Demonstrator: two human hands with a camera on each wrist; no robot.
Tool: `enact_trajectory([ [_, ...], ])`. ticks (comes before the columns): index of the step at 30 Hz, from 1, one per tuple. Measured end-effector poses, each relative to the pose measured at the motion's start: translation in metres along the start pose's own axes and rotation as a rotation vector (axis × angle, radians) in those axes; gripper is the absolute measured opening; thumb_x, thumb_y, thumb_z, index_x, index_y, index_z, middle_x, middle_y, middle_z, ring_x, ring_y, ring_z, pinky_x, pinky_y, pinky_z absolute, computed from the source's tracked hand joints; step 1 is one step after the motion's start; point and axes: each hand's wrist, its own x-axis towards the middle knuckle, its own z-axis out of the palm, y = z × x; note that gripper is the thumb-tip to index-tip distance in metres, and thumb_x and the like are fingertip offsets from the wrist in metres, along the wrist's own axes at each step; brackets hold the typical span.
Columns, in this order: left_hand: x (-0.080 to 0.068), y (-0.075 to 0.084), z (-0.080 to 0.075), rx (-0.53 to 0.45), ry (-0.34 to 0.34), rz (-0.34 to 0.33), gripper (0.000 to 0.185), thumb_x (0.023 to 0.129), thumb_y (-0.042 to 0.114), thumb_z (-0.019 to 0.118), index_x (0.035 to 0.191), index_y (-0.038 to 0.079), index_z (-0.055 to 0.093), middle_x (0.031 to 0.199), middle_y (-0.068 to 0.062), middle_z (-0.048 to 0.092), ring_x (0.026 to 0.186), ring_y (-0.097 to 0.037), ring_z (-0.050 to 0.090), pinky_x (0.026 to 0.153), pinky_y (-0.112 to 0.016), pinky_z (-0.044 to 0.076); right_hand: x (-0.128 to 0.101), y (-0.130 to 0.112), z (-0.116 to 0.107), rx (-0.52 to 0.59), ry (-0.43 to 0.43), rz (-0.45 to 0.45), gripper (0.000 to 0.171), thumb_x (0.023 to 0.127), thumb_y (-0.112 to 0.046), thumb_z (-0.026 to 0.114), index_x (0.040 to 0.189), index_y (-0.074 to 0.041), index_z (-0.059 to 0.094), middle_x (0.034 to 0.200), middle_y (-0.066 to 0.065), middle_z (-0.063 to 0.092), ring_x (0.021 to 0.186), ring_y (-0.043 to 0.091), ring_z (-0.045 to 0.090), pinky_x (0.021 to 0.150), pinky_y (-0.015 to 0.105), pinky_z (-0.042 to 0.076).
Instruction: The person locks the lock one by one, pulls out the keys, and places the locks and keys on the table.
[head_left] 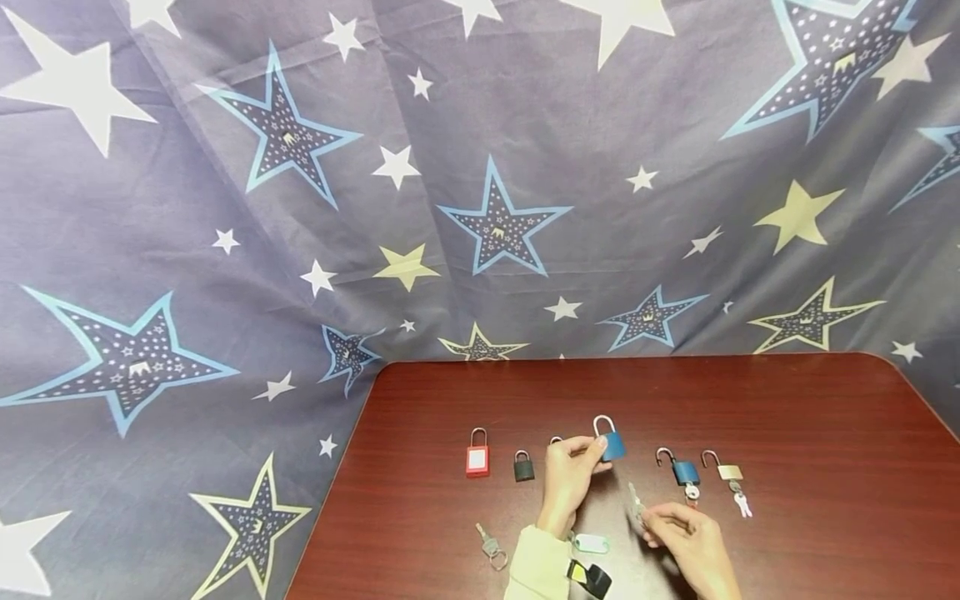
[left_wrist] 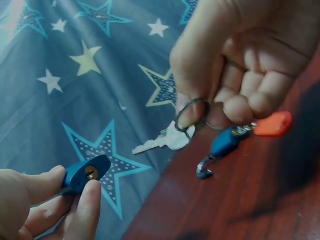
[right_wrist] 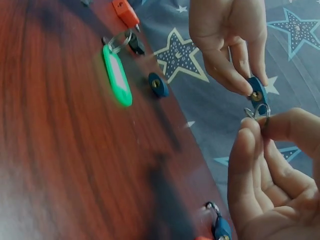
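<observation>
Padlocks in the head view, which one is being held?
The blue padlock pinched in the left hand. It alone is off the table; the open blue padlock, for instance, lies there, further right.

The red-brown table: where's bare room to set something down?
The table has bare room along its back, between the starry curtain and the red padlock, and a wide patch right of the gold padlock. It's crowded around the left hand, holding a blue padlock, the right hand, holding a key, and the green tag.
</observation>
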Motion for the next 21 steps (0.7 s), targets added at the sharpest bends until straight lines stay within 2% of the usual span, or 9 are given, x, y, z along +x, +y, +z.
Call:
enact_trajectory([
  [4, -0.001, -0.007, 0.003, 0.002, -0.014, -0.021, 0.022, 0.091, 0.01, 0.072, 0.099, -0.01, 0.071, 0.087, -0.016, 0.074, 0.078, -0.029, 0.074, 0.07, -0.032, 0.061, 0.0, 0.002, -0.004, -0.056, 0.004, 0.04, 0.012, 0.09, 0.0, 0.068, 0.096, 0.011, 0.069, 0.072, 0.008, 0.072, 0.058, 0.011, 0.066, 0.054, 0.025, 0.053],
  [10, 0.0, -0.02, 0.007, 0.07, -0.029, -0.027, 0.021, 0.09, 0.009, 0.072, 0.096, -0.011, 0.071, 0.084, -0.017, 0.074, 0.077, -0.035, 0.074, 0.067, -0.031, 0.061, 0.0, 0.003, -0.008, -0.182, -0.022, 0.144, 0.011, 0.089, -0.006, 0.071, 0.094, 0.004, 0.072, 0.072, 0.006, 0.071, 0.058, 0.007, 0.063, 0.048, 0.024, 0.048],
  [17, 0.003, -0.028, 0.01, 0.248, 0.016, -0.03, 0.018, 0.087, 0.013, 0.076, 0.091, -0.005, 0.074, 0.076, -0.01, 0.074, 0.064, -0.025, 0.073, 0.062, -0.032, 0.06, 0.0, 0.007, -0.008, -0.246, -0.047, 0.134, 0.006, 0.088, -0.001, 0.069, 0.089, 0.005, 0.071, 0.072, 0.009, 0.071, 0.056, 0.009, 0.063, 0.055, 0.022, 0.052],
  [21, 0.006, -0.029, 0.012, 0.322, 0.018, -0.02, 0.017, 0.087, 0.014, 0.076, 0.089, -0.003, 0.075, 0.073, -0.007, 0.073, 0.06, -0.021, 0.072, 0.058, -0.029, 0.059, 0.0, 0.012, -0.009, -0.301, -0.078, 0.115, 0.006, 0.088, 0.0, 0.068, 0.087, 0.005, 0.072, 0.07, 0.01, 0.071, 0.056, 0.01, 0.063, 0.056, 0.022, 0.053],
])
